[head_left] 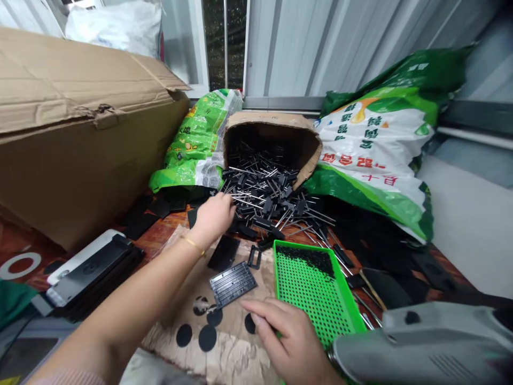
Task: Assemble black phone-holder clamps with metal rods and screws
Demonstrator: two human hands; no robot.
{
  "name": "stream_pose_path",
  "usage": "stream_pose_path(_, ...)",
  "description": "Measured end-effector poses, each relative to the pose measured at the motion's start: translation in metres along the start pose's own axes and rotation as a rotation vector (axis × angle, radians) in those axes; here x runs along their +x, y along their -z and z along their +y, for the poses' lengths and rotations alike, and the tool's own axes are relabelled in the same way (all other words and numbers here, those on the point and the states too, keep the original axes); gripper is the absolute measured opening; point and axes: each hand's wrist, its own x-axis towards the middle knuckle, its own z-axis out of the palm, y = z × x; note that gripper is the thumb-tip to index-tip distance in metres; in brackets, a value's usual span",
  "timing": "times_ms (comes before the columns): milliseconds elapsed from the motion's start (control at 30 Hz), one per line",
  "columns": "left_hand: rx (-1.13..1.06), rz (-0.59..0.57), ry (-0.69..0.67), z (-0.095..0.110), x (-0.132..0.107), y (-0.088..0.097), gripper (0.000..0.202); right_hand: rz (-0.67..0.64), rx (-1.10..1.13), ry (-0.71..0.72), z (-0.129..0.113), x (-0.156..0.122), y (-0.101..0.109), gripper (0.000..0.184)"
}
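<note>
Left hand (212, 218): half-curled, grip unclear - fingertips at the edge of the black pinned parts (268, 195) spilling from a tipped cardboard box (272, 125).
Right hand (284, 334): open, holding nothing - just beside the green perforated tray (308, 305), near a slotted black plate (232, 283).

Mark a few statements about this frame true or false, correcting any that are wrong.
1. The left hand reaches to the edge of a pile of black pinned parts spilling from a tipped cardboard box. True.
2. The green perforated tray is empty. False: small black pieces lie heaped at its far end.
3. The gold bracelet is on the right wrist. False: it is on the left wrist.
4. The right hand lies at the tray's left edge. True.
5. A green printed sack stands left of the box. True.
</note>
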Motion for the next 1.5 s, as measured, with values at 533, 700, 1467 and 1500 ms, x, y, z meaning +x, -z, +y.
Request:
stream_pose_path(533,-0.719,-0.155,0.391,-0.05,0.017,-0.022,0.027,-0.111,-0.06,-0.063,0.003,-0.004,0.001,0.032)
stream_pose_path(700,-1.052,-0.064,0.284,-0.059,-0.027,-0.007,0.026,-0.066,-0.045,-0.07,0.006,-0.005,-0.001,0.029)
stream_pose_path(1467,-0.388,-0.014,-0.209,0.004,-0.123,-0.038,0.026,0.128,-0.191,-0.597,0.007,-0.031,0.023,0.046)
stream_pose_path(1500,-0.265,-0.068,-0.191,0.006,-0.119,-0.04,0.034,0.121,-0.16,-0.622,0.005,-0.033,0.023,0.047)
